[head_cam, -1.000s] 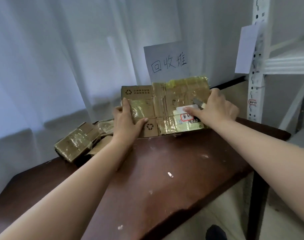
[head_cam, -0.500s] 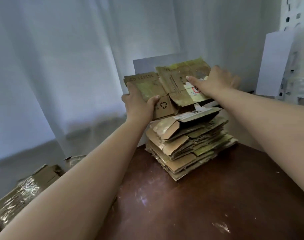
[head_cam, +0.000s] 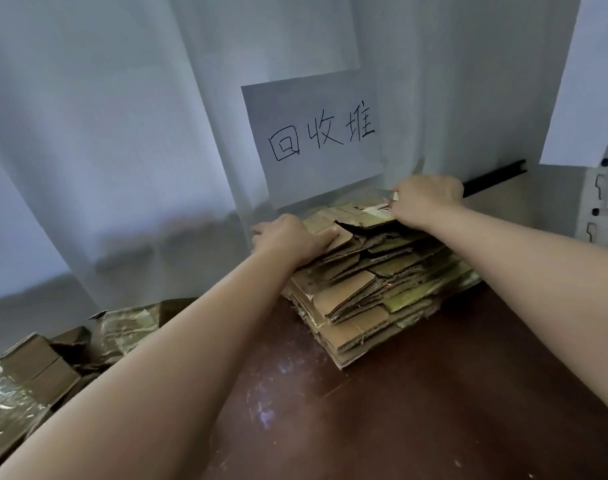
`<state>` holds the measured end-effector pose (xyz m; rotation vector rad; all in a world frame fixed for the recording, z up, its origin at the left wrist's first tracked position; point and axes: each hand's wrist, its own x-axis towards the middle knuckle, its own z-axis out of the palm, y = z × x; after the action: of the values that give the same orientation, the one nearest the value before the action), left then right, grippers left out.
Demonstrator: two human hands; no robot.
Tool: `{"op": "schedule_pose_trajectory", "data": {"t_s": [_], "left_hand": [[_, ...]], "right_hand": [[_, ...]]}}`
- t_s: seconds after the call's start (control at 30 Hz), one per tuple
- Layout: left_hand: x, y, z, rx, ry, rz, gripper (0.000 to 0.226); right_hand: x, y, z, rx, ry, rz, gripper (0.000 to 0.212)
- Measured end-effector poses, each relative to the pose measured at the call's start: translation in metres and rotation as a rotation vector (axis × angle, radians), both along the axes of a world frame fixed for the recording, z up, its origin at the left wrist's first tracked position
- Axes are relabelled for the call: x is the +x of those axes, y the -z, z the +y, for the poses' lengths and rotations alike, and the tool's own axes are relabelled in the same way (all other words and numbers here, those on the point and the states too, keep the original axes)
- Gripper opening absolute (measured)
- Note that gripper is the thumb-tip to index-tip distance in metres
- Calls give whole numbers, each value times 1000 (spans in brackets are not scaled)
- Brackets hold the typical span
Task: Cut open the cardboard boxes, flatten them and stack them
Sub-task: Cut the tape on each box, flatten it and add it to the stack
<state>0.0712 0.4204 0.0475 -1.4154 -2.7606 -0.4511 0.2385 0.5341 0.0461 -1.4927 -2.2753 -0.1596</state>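
A flattened cardboard box (head_cam: 351,216) with tape and a white label lies on top of a stack of flattened boxes (head_cam: 365,296) at the back of the table. My left hand (head_cam: 292,237) holds its left end, thumb lying on top. The right end is gripped by my right hand (head_cam: 427,202), fingers curled over it and hiding part of the label. Several taped boxes, still in shape, lie at the left: one near the frame edge (head_cam: 29,372), another beside my left forearm (head_cam: 129,327).
The dark brown table (head_cam: 417,410) carries the stack. A paper sign with handwritten characters (head_cam: 316,133) hangs on the white curtain right behind the stack. A white metal shelf upright (head_cam: 604,209) with a paper sheet (head_cam: 586,98) stands at the right.
Both hands have lowered the flattened box from upright in the air down flat onto the top of the stack. The view has come closer to the stack.
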Motion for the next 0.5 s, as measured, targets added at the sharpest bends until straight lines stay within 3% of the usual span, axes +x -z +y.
{"op": "schedule_pose_trajectory", "data": {"t_s": [0.07, 0.17, 0.23, 0.33, 0.43, 0.5], "left_hand": [[3, -7, 5, 22, 61, 41, 104], [9, -11, 20, -34, 226, 79, 71], [13, -4, 29, -68, 225, 120, 67], [23, 12, 34, -28, 197, 229, 61], [32, 20, 30, -26, 206, 403, 73], [31, 31, 29, -10, 232, 349, 88]], "right_hand": [[-2, -2, 3, 24, -8, -22, 28], [-6, -8, 10, -92, 24, -46, 27], [-8, -10, 15, -204, 71, -19, 23], [-14, 5, 20, -128, 58, -51, 27], [-19, 38, 27, -114, -92, -127, 42], [-14, 56, 30, -230, -149, -77, 53]]}}
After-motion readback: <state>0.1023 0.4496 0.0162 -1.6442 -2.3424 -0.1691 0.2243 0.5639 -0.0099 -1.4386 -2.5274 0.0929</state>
